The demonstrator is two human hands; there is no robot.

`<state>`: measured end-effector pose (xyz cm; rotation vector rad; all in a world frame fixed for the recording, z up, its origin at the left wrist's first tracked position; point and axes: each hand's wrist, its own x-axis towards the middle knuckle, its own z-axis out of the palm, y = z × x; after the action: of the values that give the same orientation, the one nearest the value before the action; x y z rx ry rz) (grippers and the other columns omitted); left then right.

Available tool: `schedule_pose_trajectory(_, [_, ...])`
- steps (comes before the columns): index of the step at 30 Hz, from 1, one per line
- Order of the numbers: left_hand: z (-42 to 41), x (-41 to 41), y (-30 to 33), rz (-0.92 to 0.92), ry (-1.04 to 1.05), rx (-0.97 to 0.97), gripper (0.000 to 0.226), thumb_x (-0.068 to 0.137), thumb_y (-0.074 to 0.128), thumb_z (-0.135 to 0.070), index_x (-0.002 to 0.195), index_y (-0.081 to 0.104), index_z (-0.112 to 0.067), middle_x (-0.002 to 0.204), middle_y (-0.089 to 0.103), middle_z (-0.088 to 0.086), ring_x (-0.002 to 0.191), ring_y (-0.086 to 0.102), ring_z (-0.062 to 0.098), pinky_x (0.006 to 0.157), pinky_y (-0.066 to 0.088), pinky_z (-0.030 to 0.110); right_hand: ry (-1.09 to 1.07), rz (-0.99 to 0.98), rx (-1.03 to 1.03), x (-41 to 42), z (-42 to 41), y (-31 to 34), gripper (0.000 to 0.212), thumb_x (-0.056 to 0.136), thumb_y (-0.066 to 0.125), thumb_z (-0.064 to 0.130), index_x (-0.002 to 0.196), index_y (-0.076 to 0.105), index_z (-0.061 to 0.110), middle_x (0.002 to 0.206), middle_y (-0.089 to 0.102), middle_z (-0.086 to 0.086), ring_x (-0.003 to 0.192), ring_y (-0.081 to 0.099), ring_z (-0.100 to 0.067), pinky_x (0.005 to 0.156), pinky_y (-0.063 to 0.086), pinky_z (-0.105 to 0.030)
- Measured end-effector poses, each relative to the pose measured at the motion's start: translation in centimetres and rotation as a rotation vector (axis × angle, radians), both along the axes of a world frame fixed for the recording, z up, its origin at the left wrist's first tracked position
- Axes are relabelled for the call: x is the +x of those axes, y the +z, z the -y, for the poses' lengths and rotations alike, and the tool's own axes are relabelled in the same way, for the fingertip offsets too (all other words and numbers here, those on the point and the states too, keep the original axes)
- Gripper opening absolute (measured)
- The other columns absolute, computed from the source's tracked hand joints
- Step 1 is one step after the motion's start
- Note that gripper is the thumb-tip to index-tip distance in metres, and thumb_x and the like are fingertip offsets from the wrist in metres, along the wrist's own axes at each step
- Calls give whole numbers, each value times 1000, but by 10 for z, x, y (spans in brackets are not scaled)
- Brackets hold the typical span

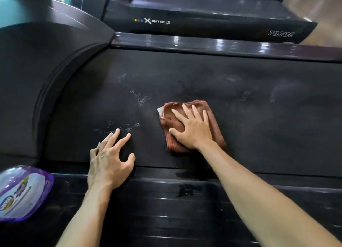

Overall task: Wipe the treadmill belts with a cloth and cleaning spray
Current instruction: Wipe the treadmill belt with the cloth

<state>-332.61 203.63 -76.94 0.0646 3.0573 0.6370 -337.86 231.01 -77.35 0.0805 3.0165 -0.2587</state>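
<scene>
Gym floor carries two black treadmills side by side. On the near one's dark textured belt point(185, 76), mid-width, one folded rust-brown cloth point(192, 126) lies flat under the right hand point(192, 130), fingers spread to press it. The left hand point(109, 159), holding nothing, braces by the near edge. One purple-capped spray bottle point(22, 193) rests on the near side rail.

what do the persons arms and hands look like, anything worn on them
Both forearms are bare right up to the bottom edge of the picture, with no sleeve in view. The left hand and the right hand wear no gloves, and no ring, watch or wristband shows on either. The fingernails look short and unpainted.
</scene>
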Motion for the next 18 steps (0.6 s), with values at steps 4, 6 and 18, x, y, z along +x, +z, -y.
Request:
schedule_pose_trajectory(4, [2, 0, 0, -5, -6, -7, 63, 91, 64, -44, 151, 42, -46, 167, 22, -16, 154, 12, 3, 122, 15, 37, -419, -16, -3, 42, -10, -12, 85, 86, 26, 82, 162, 18, 44, 174, 7, -2, 159, 0, -34, 122, -7, -66])
schedule_pose_trajectory(6, [1, 1, -1, -10, -3, -6, 64, 91, 64, -45, 151, 42, -45, 167, 22, -15, 154, 12, 3, 122, 14, 36, -630, 21, -11, 26, -34, -8, 88, 89, 28, 81, 164, 16, 39, 174, 4, -6, 158, -2, -38, 121, -6, -69])
schedule_pose_trajectory(18, [1, -1, -1, -23, -5, -5, 63, 91, 64, -45, 150, 44, -45, 167, 21, -15, 154, 12, 2, 123, 12, 35, -96, -100, -7, 34, -51, -13, 81, 84, 35, 80, 159, 30, 48, 172, 19, 10, 159, 11, -19, 127, -1, -54])
